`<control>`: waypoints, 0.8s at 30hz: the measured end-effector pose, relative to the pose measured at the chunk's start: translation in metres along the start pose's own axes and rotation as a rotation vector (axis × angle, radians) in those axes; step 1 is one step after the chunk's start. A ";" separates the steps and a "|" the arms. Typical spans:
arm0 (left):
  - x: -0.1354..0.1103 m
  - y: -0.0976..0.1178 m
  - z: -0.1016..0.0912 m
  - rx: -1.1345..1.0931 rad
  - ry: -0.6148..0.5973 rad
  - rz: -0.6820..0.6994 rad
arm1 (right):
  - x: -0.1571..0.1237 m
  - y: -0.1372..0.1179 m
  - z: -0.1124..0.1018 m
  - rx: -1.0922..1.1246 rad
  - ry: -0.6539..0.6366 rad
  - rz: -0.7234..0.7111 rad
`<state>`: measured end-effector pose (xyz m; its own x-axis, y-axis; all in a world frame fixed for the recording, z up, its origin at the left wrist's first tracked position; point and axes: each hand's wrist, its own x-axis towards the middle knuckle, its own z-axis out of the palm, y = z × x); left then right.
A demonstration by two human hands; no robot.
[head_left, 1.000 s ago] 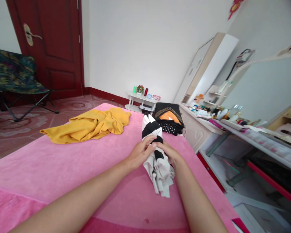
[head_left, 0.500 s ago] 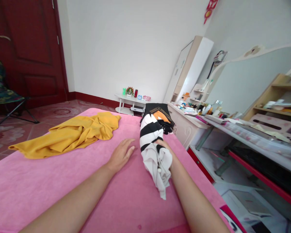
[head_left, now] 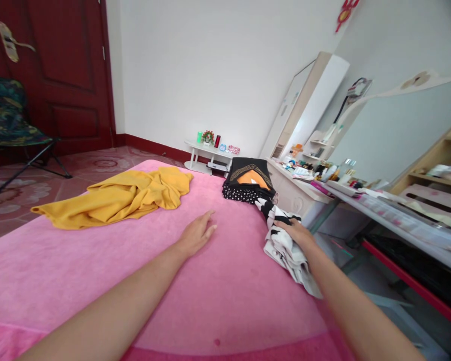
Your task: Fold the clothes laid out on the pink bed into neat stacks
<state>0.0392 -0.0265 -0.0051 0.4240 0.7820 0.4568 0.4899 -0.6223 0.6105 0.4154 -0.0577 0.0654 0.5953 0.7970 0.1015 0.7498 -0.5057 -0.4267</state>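
Note:
My right hand (head_left: 296, 233) is closed on a rolled black-and-white striped garment (head_left: 285, 246), which lies low at the right edge of the pink bed (head_left: 97, 271). Part of the garment hangs over the bed's side. My left hand (head_left: 197, 233) rests flat on the pink cover with fingers stretched out, holding nothing. Just beyond the striped garment sits a folded stack of dark clothes (head_left: 250, 183) with an orange print on top. A crumpled yellow garment (head_left: 124, 195) lies at the far left of the bed.
A cluttered dressing table (head_left: 323, 185) with a mirror stands right of the bed. A small white side table (head_left: 210, 155) stands by the far wall. A folding chair (head_left: 11, 125) and a dark red door (head_left: 60, 70) are at the left.
My left hand let go of the striped garment and settled flat on the bed. My right hand carried the garment rightward and down to the bed's right edge.

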 end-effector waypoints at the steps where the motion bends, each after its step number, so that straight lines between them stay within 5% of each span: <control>1: 0.000 -0.001 0.001 0.002 -0.006 -0.002 | 0.002 0.002 0.003 -0.021 -0.035 0.020; 7: 0.001 -0.003 0.003 0.014 -0.024 -0.010 | 0.007 0.020 0.003 0.184 -0.106 -0.048; 18: 0.001 -0.007 0.004 0.004 -0.010 -0.011 | 0.005 0.060 0.005 0.646 0.098 -0.140; 24: 0.002 -0.005 0.003 0.014 -0.024 -0.022 | 0.006 0.058 0.014 0.241 0.066 -0.069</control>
<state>0.0401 -0.0215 -0.0097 0.4310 0.7944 0.4279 0.5098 -0.6057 0.6110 0.4590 -0.0777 0.0288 0.5690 0.7994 0.1928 0.7034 -0.3517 -0.6177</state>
